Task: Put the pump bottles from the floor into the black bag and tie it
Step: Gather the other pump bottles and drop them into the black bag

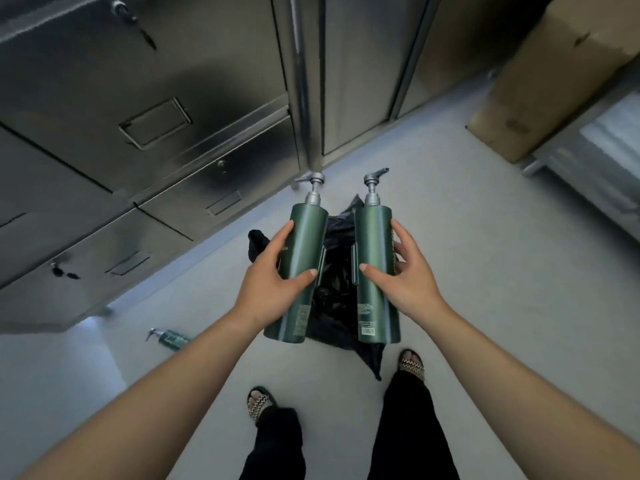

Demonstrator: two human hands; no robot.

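Two tall dark green pump bottles with grey pump heads are held up side by side in front of me. My left hand (pixel 273 282) grips the left bottle (pixel 304 237) around its middle. My right hand (pixel 405 277) grips the right bottle (pixel 374 237) the same way. Below and between them the crumpled black bag (pixel 334 299) lies on the pale floor, partly hidden by the bottles. A third green pump bottle (pixel 171 338) lies on its side on the floor to the left, partly behind my left forearm.
Grey metal cabinets (pixel 138 133) with drawers fill the left and back. A large cardboard box (pixel 554 74) leans at the upper right beside a metal rack (pixel 595 161). My feet in sandals (pixel 259 405) stand on the pale floor just behind the bag.
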